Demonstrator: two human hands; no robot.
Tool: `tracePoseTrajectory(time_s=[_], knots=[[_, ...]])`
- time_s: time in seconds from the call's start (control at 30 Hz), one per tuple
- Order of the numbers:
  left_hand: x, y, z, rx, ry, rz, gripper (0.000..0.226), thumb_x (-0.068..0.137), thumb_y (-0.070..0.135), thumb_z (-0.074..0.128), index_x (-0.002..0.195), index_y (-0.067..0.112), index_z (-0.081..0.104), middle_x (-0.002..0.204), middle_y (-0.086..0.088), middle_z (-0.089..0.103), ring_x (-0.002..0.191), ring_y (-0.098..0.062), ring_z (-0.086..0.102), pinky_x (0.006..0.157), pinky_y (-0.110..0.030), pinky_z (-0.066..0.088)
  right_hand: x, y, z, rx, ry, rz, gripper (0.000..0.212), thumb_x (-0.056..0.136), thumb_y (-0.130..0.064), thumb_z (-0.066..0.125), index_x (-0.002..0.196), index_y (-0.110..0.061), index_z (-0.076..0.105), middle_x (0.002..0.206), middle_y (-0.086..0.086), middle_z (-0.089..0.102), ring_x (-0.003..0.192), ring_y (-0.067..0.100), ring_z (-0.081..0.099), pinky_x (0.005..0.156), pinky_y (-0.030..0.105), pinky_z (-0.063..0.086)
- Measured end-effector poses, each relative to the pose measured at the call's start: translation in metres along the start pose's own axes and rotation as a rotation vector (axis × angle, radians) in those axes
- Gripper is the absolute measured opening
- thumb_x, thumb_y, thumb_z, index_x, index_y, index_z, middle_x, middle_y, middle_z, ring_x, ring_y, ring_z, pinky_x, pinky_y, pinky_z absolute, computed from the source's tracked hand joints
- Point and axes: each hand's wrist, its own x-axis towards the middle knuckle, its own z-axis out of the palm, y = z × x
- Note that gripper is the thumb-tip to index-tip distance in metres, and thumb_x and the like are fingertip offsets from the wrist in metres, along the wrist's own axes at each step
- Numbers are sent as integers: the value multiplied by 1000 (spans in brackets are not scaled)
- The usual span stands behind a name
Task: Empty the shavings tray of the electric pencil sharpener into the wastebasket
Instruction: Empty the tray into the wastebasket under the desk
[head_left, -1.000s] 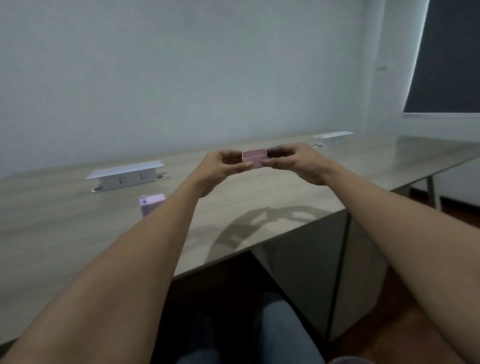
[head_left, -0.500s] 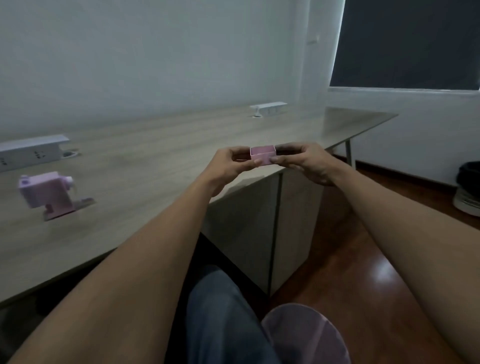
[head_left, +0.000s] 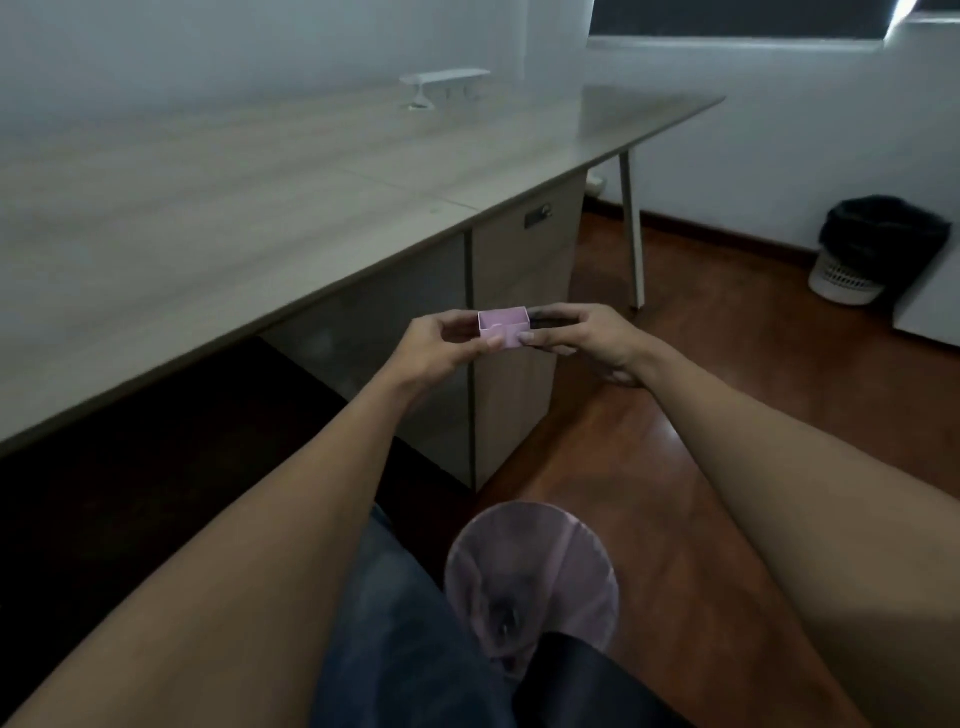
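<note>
The small pink shavings tray (head_left: 503, 327) is held level at arm's length in the middle of the view, open side up. My left hand (head_left: 441, 348) pinches its left end and my right hand (head_left: 587, 338) pinches its right end. The tray now hangs past the desk's front edge, in front of the cabinet. A white wastebasket (head_left: 878, 249) lined with a black bag stands on the floor at the far right by the wall. The pencil sharpener itself is out of view.
A long wooden desk (head_left: 260, 208) runs along the left, with a white power strip (head_left: 447, 83) at its far end and a cabinet (head_left: 524, 291) under it. A desk leg (head_left: 634, 228) stands beyond. Wooden floor lies between me and the wastebasket. My pink slipper (head_left: 535, 577) is below.
My view has swung right and down: the sharpener has left the view at the left and the wastebasket has come in at the right. Both hands keep the tray, now off the desk.
</note>
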Motion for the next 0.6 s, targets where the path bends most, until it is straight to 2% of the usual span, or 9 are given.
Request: tracePoseTrajectory(time_s=[0.07,0.17,0.33,0.4,0.5,0.57,0.6], knots=[[-3,-20,16,-28,-4,-36,47,86,9,80,130,0,68,116,-6,75,96,-3,72,82,-12,53,-2,25,-9,1,6,42,52,80,7,77,130,5,64,121,17,73,106,14,73,95,21,56],[-10,-49,37,-61,-8,-103,44,88,4,77,130,-5,66,120,-14,73,89,0,69,76,-7,52,-6,65,-20,-2,9,96,54,78,4,80,130,4,65,122,16,73,113,18,71,90,20,56],[-22,-102,61,-107,-44,-208,45,87,2,77,130,-5,67,123,-15,73,96,-7,71,83,-10,54,-11,126,-31,12,-17,224,60,74,2,85,130,4,64,127,20,70,123,26,66,110,36,48],[-29,-121,69,-122,-51,-268,43,87,0,77,129,-5,67,116,-12,75,88,0,73,79,-10,54,-15,147,-32,34,-35,295,61,72,1,86,129,3,65,130,20,68,124,26,66,111,38,47],[-38,-145,80,-152,-61,-359,39,87,-1,76,125,-3,68,103,-6,75,76,5,73,71,-9,54,-24,173,-32,67,-50,398,65,69,-1,88,129,2,65,129,19,69,119,24,68,107,34,51],[-44,-158,85,-152,-77,-424,36,87,2,78,122,1,69,102,-4,76,81,1,75,74,-13,58,-31,188,-31,85,-34,446,58,76,4,82,130,4,64,127,18,71,115,22,70,99,28,55],[-46,-166,89,-157,-86,-467,36,86,5,79,121,1,69,107,-9,76,91,-7,76,83,-20,61,-34,194,-30,92,-29,472,56,78,5,80,131,5,62,126,18,71,114,21,71,95,24,57]])
